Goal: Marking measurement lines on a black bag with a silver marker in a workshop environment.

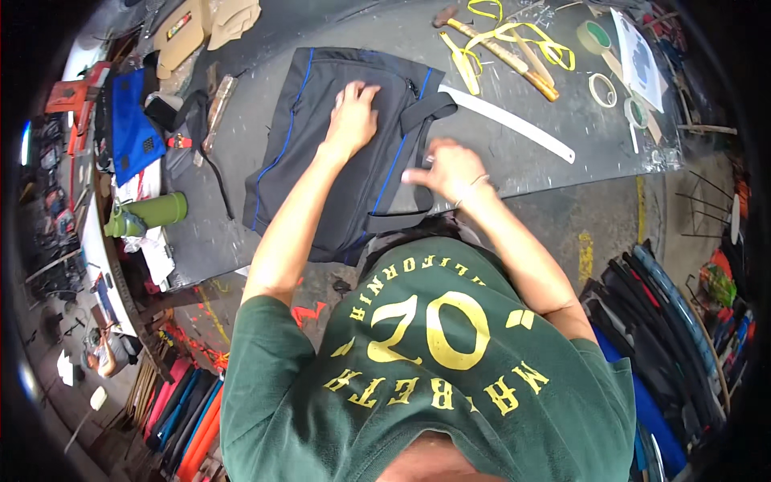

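Observation:
A black fabric bag (313, 169) with blue piping lies flat on the dark worktable in front of me. My left hand (353, 120) rests on its upper middle, fingers a little bent and apart, with nothing gripped. Along the bag's right side runs a black webbing strap (427, 112), looped near the top. My right hand (454, 170) is beside that edge, thumb stretched toward the bag and apart from the curled fingers. No object shows in it. Beyond the right hand lies a long, curved white strip (514, 127).
A hammer (506, 56) and yellow ribbon (554, 52) lie at the far right, near tape rolls (602, 90). On the left are a green bottle (157, 215), a blue cloth piece (136, 124) and cardboard (183, 36). Fabric rolls (654, 321) stand below the table (530, 161) at right.

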`<state>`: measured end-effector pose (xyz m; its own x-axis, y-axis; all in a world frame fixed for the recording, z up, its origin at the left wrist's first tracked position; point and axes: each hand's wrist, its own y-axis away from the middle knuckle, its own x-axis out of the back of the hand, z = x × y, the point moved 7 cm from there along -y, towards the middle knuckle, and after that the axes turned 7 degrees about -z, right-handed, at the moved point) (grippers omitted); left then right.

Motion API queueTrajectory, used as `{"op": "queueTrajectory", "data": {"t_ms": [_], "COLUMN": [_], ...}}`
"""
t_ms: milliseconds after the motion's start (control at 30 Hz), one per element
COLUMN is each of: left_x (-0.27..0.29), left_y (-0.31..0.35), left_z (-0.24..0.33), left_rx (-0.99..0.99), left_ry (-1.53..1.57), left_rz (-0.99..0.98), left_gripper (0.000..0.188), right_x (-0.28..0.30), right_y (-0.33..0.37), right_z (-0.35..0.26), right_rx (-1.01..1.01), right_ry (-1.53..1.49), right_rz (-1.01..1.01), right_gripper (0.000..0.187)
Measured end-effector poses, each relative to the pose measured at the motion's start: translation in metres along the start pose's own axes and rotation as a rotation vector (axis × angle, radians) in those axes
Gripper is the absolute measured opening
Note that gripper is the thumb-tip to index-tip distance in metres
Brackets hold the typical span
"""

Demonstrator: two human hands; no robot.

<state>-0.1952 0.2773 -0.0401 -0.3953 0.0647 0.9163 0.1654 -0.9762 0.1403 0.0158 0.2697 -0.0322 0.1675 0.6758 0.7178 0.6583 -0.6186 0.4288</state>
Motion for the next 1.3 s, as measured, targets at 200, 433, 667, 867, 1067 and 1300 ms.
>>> {"op": "queueTrajectory", "data": {"t_ms": [200, 433, 667, 867, 1067, 1300], "left_x": [0.027, 0.031, 0.096, 0.113, 0.019, 0.084], "left_y": [-0.039, -0.094, -0.034, 0.137, 0.277, 0.249], "left_z": [-0.024, -0.062, -0.164, -0.250, -0.204, -0.199], "left_rx": [-0.133, 0.058, 0.348, 0.864, 0.984, 0.471], "left_ry": [-0.163, -0.493, -0.287, 0.477, 0.574, 0.146], "left_rz": [0.137, -0.107, 0.089, 0.353, 0.034, 0.579], "left_gripper": [0.065, 0.062, 0.038, 0.068, 0.084, 0.085], "right_x": [-0.037, 0.050, 0.167, 0.184, 0.007, -0.083], "right_y": [0.028, 0.051, -0.012, -0.063, -0.007, 0.016], "right_z": [-0.016, 0.074, 0.031, -0.141, -0.145, -0.121], "right_rx": [0.183, 0.055, 0.469, 0.756, 0.828, 0.038], "right_ry": [0.014, -0.388, -0.038, 0.229, 0.175, -1.246], "right_rz": [-0.037, 0.143, 0.655, 0.735, -0.120, -0.465], "right_gripper": [0.033, 0.029, 0.017, 0.018, 0.036, 0.031]}}
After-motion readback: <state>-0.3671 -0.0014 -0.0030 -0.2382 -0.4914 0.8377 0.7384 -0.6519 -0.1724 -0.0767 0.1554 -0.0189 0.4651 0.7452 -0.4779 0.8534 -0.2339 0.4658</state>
